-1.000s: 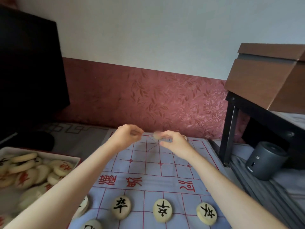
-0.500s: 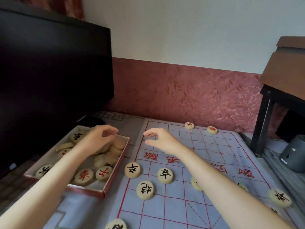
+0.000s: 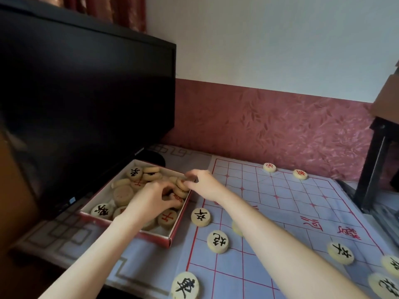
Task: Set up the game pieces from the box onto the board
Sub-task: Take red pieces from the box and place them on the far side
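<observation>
Round cream pieces (image 3: pixel 123 195), lettered red or black, fill the red-edged box (image 3: pixel 157 238). The left hand (image 3: pixel 151 201) curls its fingers among them, grip unclear. The right hand (image 3: pixel 205 186) pinches one disc (image 3: pixel 182 184) at the box's right wall, beside the board (image 3: pixel 291 203).

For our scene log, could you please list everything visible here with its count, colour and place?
board: one, pale blue with red lines, right of the box
box: one, red outside, white inside, before the monitor
boxed pieces: a heap, uncounted, cream, red or black marks
black-marked pieces: six, cream, board's near half
half-hidden piece: one, cream, behind the right forearm
red-marked pieces: two, cream, board's far edge
monitor: one, black, left
table leg: one, black, far right
left hand: one, in the box, fingers curled among pieces
right hand: one, over the box's right rim, fingertips at the heap
</observation>
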`<state>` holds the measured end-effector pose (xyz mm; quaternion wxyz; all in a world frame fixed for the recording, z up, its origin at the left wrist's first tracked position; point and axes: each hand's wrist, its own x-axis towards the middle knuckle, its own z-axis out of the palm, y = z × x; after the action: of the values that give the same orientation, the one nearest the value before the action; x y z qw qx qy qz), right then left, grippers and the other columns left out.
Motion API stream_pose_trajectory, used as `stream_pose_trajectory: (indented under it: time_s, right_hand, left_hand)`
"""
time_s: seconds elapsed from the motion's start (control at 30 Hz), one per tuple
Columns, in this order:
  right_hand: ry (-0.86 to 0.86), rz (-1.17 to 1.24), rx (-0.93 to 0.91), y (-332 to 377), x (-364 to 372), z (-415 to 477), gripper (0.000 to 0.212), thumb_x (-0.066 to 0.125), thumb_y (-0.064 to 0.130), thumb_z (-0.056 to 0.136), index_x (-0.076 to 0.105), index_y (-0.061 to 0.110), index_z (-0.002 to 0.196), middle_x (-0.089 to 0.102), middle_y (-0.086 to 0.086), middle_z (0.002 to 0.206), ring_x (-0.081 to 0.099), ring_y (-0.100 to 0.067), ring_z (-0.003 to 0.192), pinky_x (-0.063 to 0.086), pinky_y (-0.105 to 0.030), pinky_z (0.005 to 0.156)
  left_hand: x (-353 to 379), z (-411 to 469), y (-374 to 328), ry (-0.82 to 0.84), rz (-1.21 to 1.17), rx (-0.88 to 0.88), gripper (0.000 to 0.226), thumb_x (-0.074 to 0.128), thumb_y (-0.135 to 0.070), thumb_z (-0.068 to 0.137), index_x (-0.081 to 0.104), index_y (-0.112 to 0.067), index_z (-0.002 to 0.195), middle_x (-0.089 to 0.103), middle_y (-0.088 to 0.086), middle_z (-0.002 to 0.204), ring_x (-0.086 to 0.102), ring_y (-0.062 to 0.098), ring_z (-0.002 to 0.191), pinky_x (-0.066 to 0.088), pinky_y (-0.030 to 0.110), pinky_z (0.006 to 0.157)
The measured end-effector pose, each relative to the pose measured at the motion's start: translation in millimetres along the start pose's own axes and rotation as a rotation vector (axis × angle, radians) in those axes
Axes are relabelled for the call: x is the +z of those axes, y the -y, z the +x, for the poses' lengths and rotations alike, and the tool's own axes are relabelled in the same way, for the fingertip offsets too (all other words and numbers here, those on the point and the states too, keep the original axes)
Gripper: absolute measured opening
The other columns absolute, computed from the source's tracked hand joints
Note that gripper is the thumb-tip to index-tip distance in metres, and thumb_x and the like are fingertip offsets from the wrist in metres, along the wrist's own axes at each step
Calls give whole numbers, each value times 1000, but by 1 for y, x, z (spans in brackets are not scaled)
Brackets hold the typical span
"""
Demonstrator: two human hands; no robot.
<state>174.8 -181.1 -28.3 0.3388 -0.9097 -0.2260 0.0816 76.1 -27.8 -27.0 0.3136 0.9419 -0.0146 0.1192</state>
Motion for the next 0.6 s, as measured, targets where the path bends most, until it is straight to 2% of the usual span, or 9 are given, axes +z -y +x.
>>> stream_pose_trajectory:
  time_s: [0.1, 0.17, 0.27, 0.37, 0.43, 0.53, 0.6]
  right_hand:
    - [7, -37, 15, -4, 6, 9, 44, 54, 44, 87, 54, 27, 127, 49, -10, 129, 36, -24, 125, 33, -35, 104]
    - [-1, -83, 26, -5, 10, 14, 46, 54, 52, 84, 55, 31, 125, 48, -10, 127, 33, -28, 124, 31, -37, 104]
    - [-21, -120, 40, -5, 15, 15, 48, 56, 54, 83, 53, 33, 126, 45, -12, 124, 27, -31, 123, 28, -37, 103]
    - [-84, -24, -1, -5, 12, 11, 52, 66, 49, 78, 54, 31, 125, 49, -8, 122, 30, -25, 123, 31, -35, 100]
    - [-110, 54, -62, -3, 5, 4, 54, 72, 41, 76, 55, 25, 125, 54, -6, 121, 35, -20, 123, 35, -33, 101]
    - [-120, 104, -147, 1, -8, -5, 53, 75, 30, 76, 56, 17, 124, 56, -1, 121, 46, -14, 115, 39, -27, 94]
    - [-113, 157, -169, 2, -15, -10, 54, 75, 25, 77, 54, 16, 125, 55, 1, 121, 50, -11, 110, 41, -23, 90]
  left_hand:
    - [3, 1, 1, 3, 5, -42, 44, 80, -36, 64, 63, -27, 103, 65, -11, 95, 62, 8, 87, 54, 33, 79]
    - [5, 1, 3, 12, 19, -46, 49, 80, -36, 64, 61, -27, 108, 65, -11, 97, 62, 8, 88, 54, 32, 79]
    - [7, 0, 3, 11, 41, -36, 57, 79, -35, 66, 57, -29, 118, 64, -11, 104, 61, 8, 93, 52, 28, 81]
    - [5, -2, 5, -18, -2, -33, 61, 80, -29, 65, 54, -31, 121, 63, -14, 101, 61, 7, 94, 51, 23, 81]
    - [2, -2, 7, -57, -24, -21, 63, 81, -24, 64, 54, -29, 121, 59, -14, 104, 60, 10, 102, 45, 18, 81]
    - [-9, -2, 6, -128, 69, -25, 59, 78, -27, 70, 55, -27, 124, 51, -13, 120, 50, 10, 116, 31, 12, 79]
    - [-14, -2, 5, -154, 58, -16, 53, 77, -26, 72, 58, -26, 122, 49, -8, 131, 49, 11, 118, 30, 11, 81]
